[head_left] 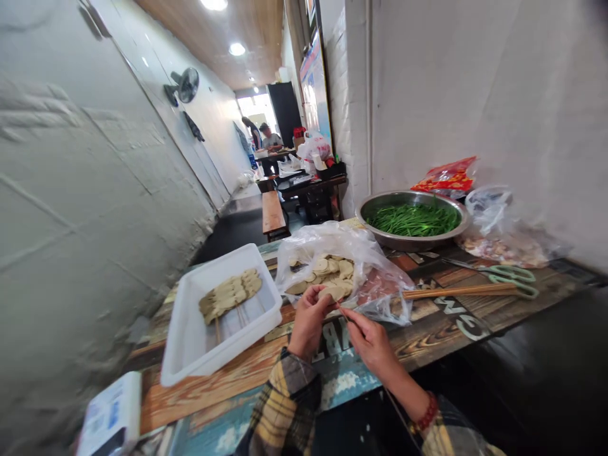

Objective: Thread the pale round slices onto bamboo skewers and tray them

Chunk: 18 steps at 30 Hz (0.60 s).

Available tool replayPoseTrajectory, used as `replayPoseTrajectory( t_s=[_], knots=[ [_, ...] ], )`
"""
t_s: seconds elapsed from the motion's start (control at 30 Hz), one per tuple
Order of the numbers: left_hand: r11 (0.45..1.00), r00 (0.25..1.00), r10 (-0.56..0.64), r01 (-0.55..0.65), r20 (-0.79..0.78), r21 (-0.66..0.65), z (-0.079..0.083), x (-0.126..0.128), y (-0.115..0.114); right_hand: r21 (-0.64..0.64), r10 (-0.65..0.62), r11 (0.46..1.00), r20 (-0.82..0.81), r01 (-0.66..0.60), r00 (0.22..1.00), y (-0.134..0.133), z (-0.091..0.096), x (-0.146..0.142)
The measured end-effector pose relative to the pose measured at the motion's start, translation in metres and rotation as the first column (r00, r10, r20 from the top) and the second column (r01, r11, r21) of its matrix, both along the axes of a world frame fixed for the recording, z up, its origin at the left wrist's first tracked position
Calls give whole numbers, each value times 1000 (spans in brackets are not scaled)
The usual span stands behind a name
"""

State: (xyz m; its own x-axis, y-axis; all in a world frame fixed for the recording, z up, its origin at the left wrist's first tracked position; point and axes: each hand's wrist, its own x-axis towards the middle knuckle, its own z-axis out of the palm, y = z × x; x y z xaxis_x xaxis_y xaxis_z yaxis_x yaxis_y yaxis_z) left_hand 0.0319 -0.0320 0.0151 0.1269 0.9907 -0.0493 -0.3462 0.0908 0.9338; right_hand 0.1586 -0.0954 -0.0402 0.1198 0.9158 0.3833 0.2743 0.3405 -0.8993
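Note:
My left hand (pixel 308 321) pinches a thin round beige slice (pixel 336 292) at the front of an opened clear plastic bag (pixel 313 237). My right hand (pixel 375 345) has thumb and fingers closed on a thin skewer (pixel 342 311), whose tip meets the slice close to my left fingers. Whether the tip has pierced it I cannot tell. More loose slices (pixel 332 269) are heaped in the bag. To the left, a white plastic tray (pixel 190 354) holds several skewers threaded with slices (pixel 232 292), laid side by side.
A bundle of wooden skewers (pixel 456 292) and green-handled scissors (pixel 510 274) lie on the right. Behind them stand a steel bowl (pixel 413 243) of green stalks and a clear bag (pixel 503 244). A white device (pixel 111 411) sits front left. Two people are far back.

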Motion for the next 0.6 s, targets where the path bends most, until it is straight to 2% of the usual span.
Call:
replayPoseTrajectory(
  t_s=[0.3, 0.47, 0.6],
  knots=[
    [1000, 999, -24, 24, -28, -21, -4, -4, 4, 16, 22, 1000, -7, -22, 1000, -1, 4, 1],
    [1000, 996, 9, -11, -86, -29, -5, -5, 9, 11, 26, 1000, 3, -26, 1000, -1, 6, 3],
    [999, 998, 6, -8, -67, -31, -4, -5, 9, 18, 56, 998, -24, -56, 998, -1, 7, 4]
  ],
)
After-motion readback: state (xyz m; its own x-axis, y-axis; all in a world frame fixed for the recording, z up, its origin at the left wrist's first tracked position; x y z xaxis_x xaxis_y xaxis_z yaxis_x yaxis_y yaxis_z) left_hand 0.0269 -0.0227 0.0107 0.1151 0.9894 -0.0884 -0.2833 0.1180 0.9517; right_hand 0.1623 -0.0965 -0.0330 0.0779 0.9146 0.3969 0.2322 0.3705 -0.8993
